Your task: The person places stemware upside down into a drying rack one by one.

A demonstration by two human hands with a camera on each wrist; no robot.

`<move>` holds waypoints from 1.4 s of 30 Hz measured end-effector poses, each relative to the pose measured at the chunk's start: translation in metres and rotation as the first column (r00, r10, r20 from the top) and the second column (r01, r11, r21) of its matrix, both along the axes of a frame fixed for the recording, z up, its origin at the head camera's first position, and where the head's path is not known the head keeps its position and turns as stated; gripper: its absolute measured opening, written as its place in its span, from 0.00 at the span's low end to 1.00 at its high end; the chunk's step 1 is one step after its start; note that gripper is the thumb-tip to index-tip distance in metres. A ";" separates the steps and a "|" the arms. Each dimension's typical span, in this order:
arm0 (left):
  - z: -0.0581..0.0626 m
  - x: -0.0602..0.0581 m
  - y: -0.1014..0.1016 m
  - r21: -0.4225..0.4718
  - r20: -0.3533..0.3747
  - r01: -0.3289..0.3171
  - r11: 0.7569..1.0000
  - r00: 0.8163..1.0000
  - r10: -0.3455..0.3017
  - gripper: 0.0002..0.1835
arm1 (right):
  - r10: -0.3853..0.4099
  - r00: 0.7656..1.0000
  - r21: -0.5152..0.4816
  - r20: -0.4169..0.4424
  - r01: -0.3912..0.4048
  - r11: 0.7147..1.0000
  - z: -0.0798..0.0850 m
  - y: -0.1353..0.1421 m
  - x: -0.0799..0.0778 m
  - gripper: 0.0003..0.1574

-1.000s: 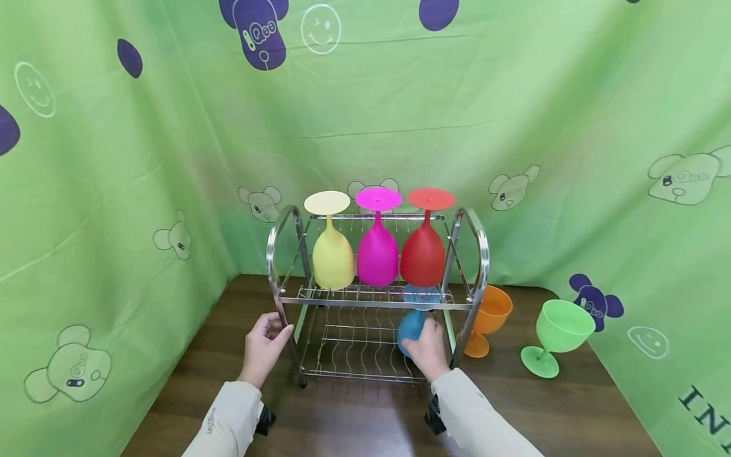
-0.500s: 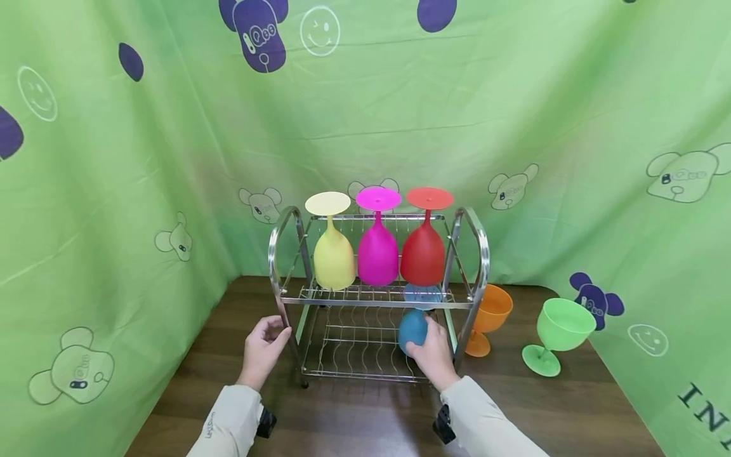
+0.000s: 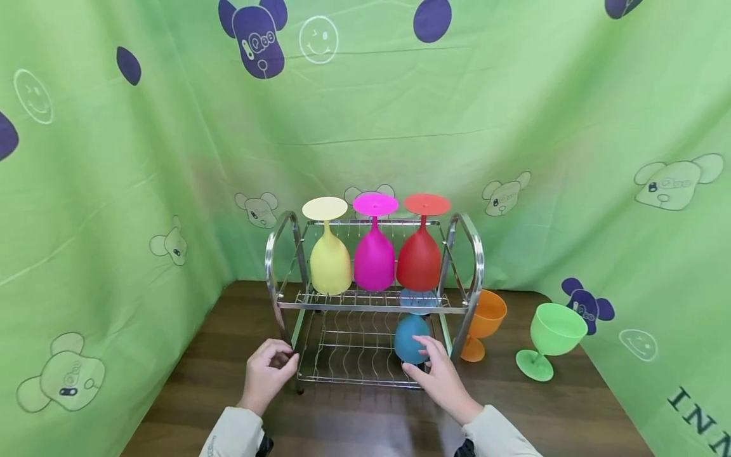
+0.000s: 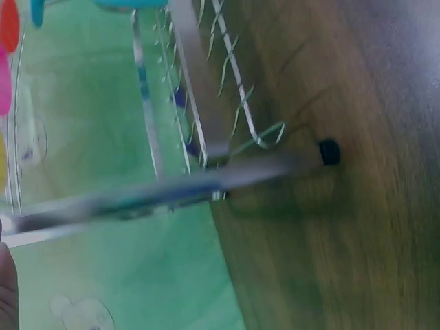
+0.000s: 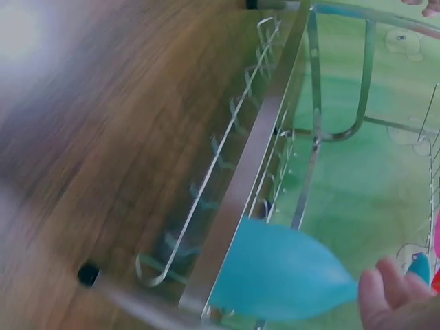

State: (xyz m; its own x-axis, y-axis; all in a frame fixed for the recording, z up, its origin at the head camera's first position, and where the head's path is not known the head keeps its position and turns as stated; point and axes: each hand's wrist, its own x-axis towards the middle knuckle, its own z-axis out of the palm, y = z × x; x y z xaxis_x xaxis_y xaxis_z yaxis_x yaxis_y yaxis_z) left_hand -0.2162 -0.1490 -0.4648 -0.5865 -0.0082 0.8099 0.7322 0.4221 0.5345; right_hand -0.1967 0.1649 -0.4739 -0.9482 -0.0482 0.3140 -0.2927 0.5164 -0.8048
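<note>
Right hand (image 3: 444, 384), just in front of the right end of the rack (image 3: 371, 308): loose, thumb and fingers spread apart, fingertips close to the blue goblet (image 3: 411, 343). Cannot tell whether touching it. Left hand (image 3: 264, 377), at the rack's left front leg (image 4: 268, 168): fingers loosely bent, thumb and forefinger near the metal. Cannot tell whether gripping it or merely beside it.

Blue goblet: at the right end of the rack's lower shelf, upside down, round foot seen through the wires of the rack's upper shelf. Smooth and matte, bowl tapering to a slim stem; more turquoise in the right wrist view.

On the rack's upper shelf, left to right, all inverted, feet up: yellow goblet (image 3: 331, 263), magenta goblet (image 3: 374, 260), red goblet (image 3: 419, 263). Beyond the rack's right side, upright on the dark wood-grain table (image 3: 365, 419): orange goblet (image 3: 488, 315), partly hidden by the rack's frame, then green goblet (image 3: 558, 329), farther out.

Behind and either side of the rack: green curtain (image 3: 514, 95). Can read dark capitals "INN" (image 3: 697, 419), well right of the rack, cut off at the edge. On a purple bear print (image 3: 259, 44), above the rack to the left, lettering perhaps "Qee"; not certain. Beside it, still above the rack, a winking smiley (image 3: 318, 39).
</note>
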 end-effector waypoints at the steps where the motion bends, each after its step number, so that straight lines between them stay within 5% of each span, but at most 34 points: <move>1: -0.006 -0.003 0.001 -0.029 -0.032 0.012 1.000 0.999 -0.013 0.14 | 0.018 1.000 -0.006 0.003 -0.018 1.000 0.000 0.003 0.002 0.32; 7: -0.026 -0.016 0.010 -0.177 -0.164 0.050 0.983 0.983 -0.080 0.12 | 0.201 0.977 -0.087 0.070 -0.195 0.977 0.000 0.029 0.013 0.28; 12: -0.023 -0.014 0.025 -0.247 -0.136 0.104 0.963 0.981 -0.141 0.14 | 0.307 0.950 -0.154 -0.053 -0.312 0.938 -0.011 0.056 0.020 0.22; 16: -0.026 -0.013 0.037 -0.267 -0.101 0.144 0.953 0.979 -0.176 0.15 | 0.330 0.939 -0.217 -0.095 -0.343 0.914 -0.022 0.076 0.023 0.28; 20: -0.030 -0.012 0.052 -0.272 -0.039 0.182 0.945 0.979 -0.200 0.15 | 0.243 0.969 -0.228 -0.051 -0.248 0.941 -0.029 0.094 0.023 0.19; 23: -0.029 -0.011 0.063 -0.286 0.049 0.208 0.935 0.978 -0.202 0.15 | 0.102 0.995 -0.227 0.017 -0.095 0.969 -0.032 0.105 0.021 0.13; 26: -0.024 -0.012 0.075 -0.295 0.126 0.222 0.930 0.973 -0.192 0.15 | -0.040 0.995 -0.235 0.089 0.060 0.970 -0.036 0.114 0.016 0.15; 34: -0.011 -0.016 0.098 -0.225 0.256 0.274 0.935 0.943 -0.215 0.15 | -0.223 0.955 -0.258 0.196 0.270 0.928 -0.052 0.123 -0.008 0.21; 42: -0.004 -0.008 0.120 -0.266 0.364 0.358 0.895 0.897 -0.251 0.12 | -0.374 0.864 -0.132 0.338 0.437 0.890 -0.046 0.129 -0.036 0.40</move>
